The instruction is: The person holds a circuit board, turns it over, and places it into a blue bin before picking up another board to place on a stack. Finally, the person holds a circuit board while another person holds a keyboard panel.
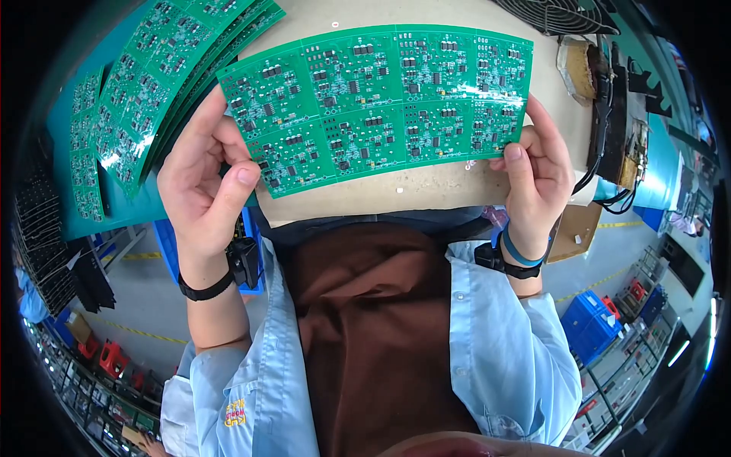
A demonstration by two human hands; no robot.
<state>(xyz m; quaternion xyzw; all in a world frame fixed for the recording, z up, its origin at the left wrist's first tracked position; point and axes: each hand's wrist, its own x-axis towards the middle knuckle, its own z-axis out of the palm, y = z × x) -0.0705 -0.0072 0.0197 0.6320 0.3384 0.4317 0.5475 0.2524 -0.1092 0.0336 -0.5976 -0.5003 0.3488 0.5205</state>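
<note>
You're holding up 1 rectangular green circuit-board panel, 2 rows of 4 sections, component face toward you, over the tan paper-like sheet on the teal worktop. Your left hand grasps the panel's left edge: thumb on the front near the lower-left corner, other fingers behind. Your right hand grips the right edge, thumb at the lower-right corner, fingers curled behind. Panel slightly tilted, right end higher in view. Overlapping stack of similar green circuit boards upper left, near your left hand. Round black wire grille upper right. 1 blue band on your right wrist.
</note>
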